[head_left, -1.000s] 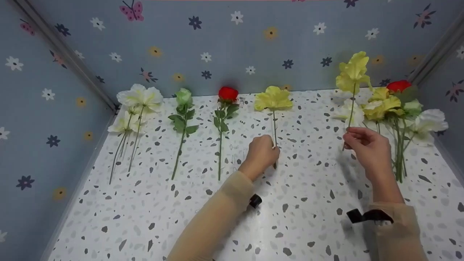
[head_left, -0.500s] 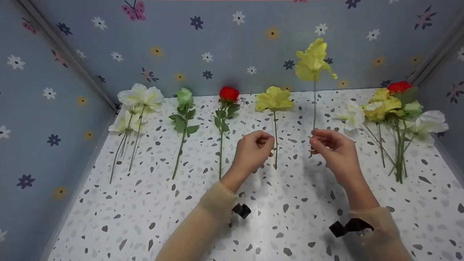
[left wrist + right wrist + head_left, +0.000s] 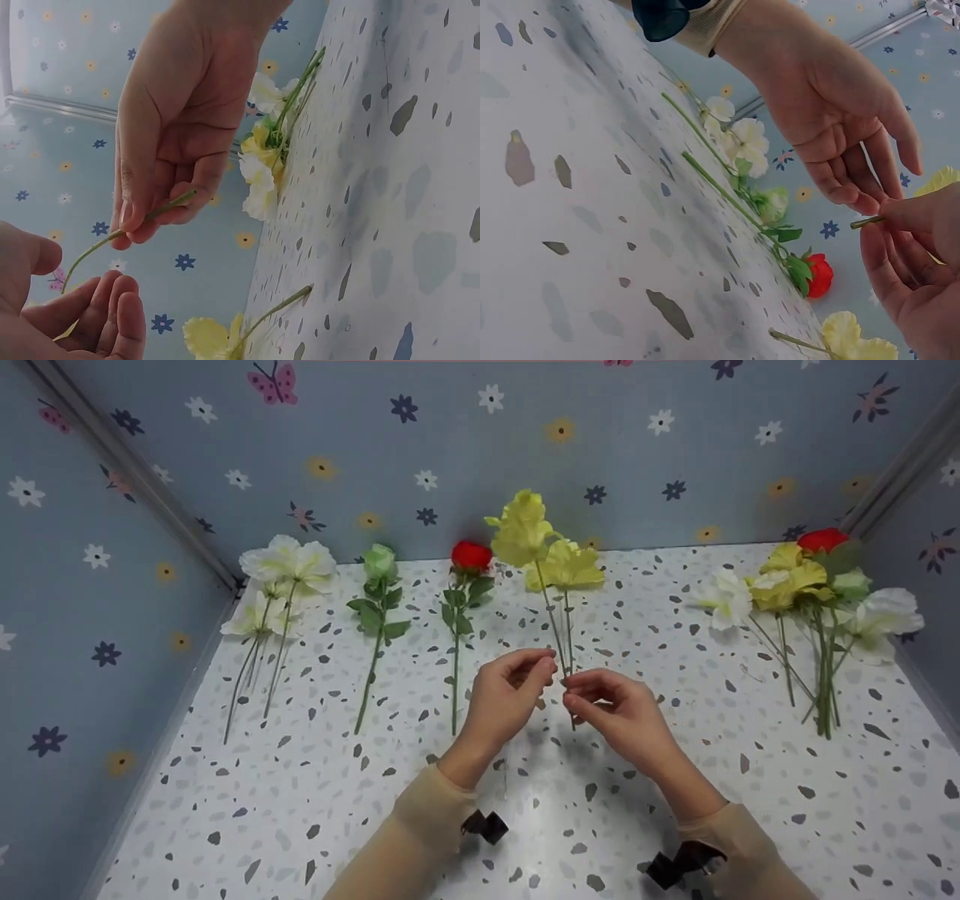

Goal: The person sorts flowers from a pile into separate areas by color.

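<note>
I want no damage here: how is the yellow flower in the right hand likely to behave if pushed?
The yellow flower probably flexes, as its thin stem looks curved in the left wrist view. The top may sway, since the right hand pinches low on the stem. Its ruffled petals look thin, so they could crease.

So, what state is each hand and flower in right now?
left hand: open, fingers gently curved
right hand: pinching a stem near its lower end
held yellow flower: off the table, leaning left
other yellow flower: lying down
red rose: lying singly
pale green rose: lying singly
white flowers on the left: lying, overlapping
mixed flowers on the right: piled, stems crossing
</note>
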Motion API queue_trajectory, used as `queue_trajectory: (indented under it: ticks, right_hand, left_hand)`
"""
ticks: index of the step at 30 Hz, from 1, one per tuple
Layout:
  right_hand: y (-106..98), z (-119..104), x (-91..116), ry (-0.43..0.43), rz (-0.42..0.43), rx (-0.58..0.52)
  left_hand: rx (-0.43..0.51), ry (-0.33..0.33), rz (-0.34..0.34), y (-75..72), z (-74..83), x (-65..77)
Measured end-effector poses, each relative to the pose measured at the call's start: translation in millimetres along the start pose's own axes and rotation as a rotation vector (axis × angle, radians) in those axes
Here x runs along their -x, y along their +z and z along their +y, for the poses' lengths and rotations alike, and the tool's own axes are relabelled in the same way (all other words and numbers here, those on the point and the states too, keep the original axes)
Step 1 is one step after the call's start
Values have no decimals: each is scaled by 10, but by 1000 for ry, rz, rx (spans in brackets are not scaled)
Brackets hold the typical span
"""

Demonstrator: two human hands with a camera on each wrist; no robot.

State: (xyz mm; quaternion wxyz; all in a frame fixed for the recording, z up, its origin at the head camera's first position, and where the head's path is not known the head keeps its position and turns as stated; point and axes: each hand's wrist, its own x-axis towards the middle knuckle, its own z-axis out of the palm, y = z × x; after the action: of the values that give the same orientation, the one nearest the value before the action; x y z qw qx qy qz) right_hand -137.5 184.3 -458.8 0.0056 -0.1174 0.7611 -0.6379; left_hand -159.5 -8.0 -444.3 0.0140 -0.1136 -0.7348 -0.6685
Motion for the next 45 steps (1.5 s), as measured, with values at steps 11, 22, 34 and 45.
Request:
queue_trajectory:
  ticks: [11, 22, 34, 45]
  right_hand:
    - [201, -221, 106, 24, -69, 57]
    - [223, -189, 108, 81, -142, 71]
    - [183, -175, 92, 76, -161, 71]
    - [-452, 157, -107, 93, -101, 252]
  left_hand:
    - [29, -10, 60, 9, 216, 83]
    - [59, 25, 91, 20, -39, 15]
    - [32, 49, 46, 32, -16, 38]
    - [50, 55, 76, 71, -69, 10]
